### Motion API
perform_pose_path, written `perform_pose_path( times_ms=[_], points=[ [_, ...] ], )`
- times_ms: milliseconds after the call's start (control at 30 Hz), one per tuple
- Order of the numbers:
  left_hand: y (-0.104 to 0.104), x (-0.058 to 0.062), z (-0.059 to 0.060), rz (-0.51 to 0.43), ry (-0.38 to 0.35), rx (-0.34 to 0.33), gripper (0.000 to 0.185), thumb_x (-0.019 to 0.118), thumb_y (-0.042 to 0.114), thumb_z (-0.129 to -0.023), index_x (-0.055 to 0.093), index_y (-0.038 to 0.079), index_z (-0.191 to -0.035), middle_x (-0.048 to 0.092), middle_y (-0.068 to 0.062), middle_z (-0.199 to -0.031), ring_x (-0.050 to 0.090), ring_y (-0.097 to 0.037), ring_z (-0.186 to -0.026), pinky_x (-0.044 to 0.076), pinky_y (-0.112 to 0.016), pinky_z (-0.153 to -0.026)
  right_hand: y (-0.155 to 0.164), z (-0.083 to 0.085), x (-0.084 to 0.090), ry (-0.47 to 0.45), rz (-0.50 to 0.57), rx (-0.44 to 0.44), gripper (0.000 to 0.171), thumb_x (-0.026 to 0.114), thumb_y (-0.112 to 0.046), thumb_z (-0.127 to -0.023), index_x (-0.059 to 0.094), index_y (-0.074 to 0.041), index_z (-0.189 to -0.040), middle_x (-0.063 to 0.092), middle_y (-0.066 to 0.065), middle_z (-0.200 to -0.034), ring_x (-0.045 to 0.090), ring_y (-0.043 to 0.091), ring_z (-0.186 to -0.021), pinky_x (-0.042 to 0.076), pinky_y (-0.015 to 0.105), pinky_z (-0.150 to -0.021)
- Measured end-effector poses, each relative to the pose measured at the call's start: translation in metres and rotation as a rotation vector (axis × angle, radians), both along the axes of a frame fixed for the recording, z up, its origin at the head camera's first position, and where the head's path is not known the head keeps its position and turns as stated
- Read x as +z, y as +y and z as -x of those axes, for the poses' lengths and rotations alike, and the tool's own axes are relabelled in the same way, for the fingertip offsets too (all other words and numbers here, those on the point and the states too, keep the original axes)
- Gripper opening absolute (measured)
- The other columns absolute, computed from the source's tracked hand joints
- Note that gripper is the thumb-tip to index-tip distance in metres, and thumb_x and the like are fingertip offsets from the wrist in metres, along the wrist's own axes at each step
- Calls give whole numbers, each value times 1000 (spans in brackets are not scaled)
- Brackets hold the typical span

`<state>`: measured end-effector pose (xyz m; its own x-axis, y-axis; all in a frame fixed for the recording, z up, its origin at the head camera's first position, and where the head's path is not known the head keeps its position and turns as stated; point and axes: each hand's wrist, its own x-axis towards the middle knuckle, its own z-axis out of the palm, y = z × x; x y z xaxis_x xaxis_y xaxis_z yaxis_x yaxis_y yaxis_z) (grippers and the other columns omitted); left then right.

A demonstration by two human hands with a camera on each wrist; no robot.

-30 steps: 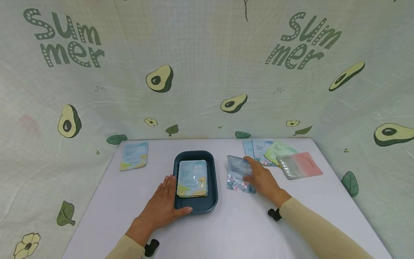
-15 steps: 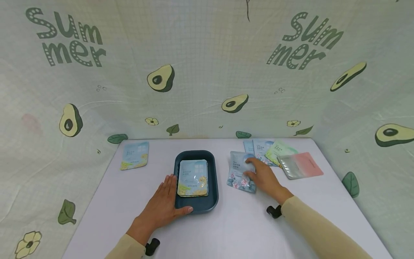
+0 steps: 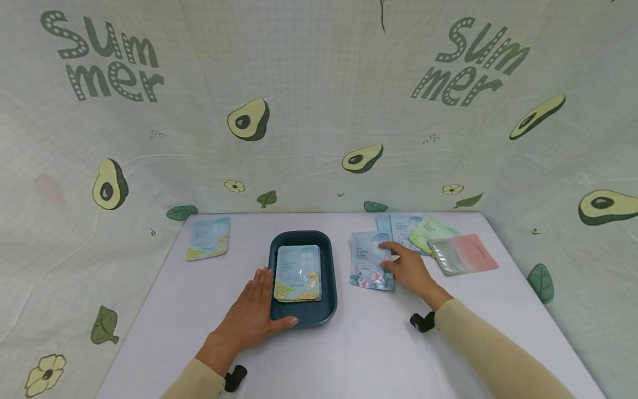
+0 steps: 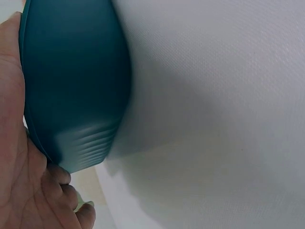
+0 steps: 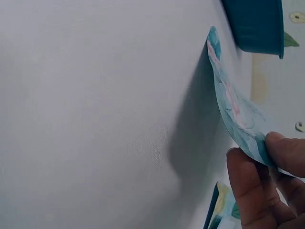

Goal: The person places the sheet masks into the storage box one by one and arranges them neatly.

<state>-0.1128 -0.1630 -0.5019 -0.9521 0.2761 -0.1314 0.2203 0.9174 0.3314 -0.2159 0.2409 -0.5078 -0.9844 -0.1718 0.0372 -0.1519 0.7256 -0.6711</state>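
My right hand [image 3: 411,272] pinches the right edge of a blue-grey sheet mask packet [image 3: 366,257] with pink flowers, thumb on one side and fingers on the other. Seen from the right wrist, the packet [image 5: 233,105] bends a little and casts a shadow on the white table. A dark teal tray [image 3: 305,317] stands at the middle of the table, holding a stack of light blue packets [image 3: 298,271] with yellow-green corners. Along the tray's left side lies my left hand [image 3: 246,315], fingers straight against the wall and thumb at the near rim. The left wrist view shows this tray wall [image 4: 76,71] close up.
Another light blue packet [image 3: 208,238] lies at the far left. At the back right, a blue packet [image 3: 405,224], a green packet [image 3: 431,230] and a pink and silver packet [image 3: 466,255] overlap. A printed cloth [image 3: 304,111] hangs behind the table [image 3: 319,366].
The flowered packet in my right hand has tilted, so its printed front shows more fully and with less glare. My right fingers have shifted slightly on its edge. My left hand stays at the tray.
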Motion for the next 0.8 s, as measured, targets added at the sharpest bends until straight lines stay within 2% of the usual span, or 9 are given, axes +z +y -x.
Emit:
perform_pose_path(
  times_ms=[200, 433, 667, 800],
  points=[
    [1, -2, 0, 12, 5, -2, 134, 55, 91, -84, 10, -4, -167, 12, -22, -176, 9, -40, -164, 20, -57, -131, 2, 4, 2, -82, 83, -45, 47, 74, -11, -99, 60, -14, -144, 61, 30, -138, 69, 28, -97, 61, 30, -68],
    [1, -2, 0, 13, 3, 1, 134, 54, 91, -83, 10, -4, -167, 11, -22, -176, 9, -39, -164, 19, -57, -131, 2, 7, 10, -109, 144, -52, 47, 73, -8, -99, 57, -14, -143, 66, 26, -131, 67, 26, -89, 61, 33, -67],
    [3, -2, 0, 8, -1, 4, 133, 56, 90, -84, 10, -4, -167, 12, -22, -176, 9, -39, -164, 20, -56, -131, 1, 8, 24, -87, 142, -43, 45, 72, -8, -99, 57, -12, -142, 70, 24, -127, 69, 25, -87, 63, 38, -66],
    [5, -2, 0, 10, 3, 3, 134, 56, 90, -84, 10, -4, -167, 12, -22, -176, 9, -39, -164, 20, -56, -131, 0, 9, 35, -77, 134, -42, 45, 72, -8, -100, 57, -12, -142, 71, 23, -128, 69, 24, -87, 62, 36, -66]
  ],
)
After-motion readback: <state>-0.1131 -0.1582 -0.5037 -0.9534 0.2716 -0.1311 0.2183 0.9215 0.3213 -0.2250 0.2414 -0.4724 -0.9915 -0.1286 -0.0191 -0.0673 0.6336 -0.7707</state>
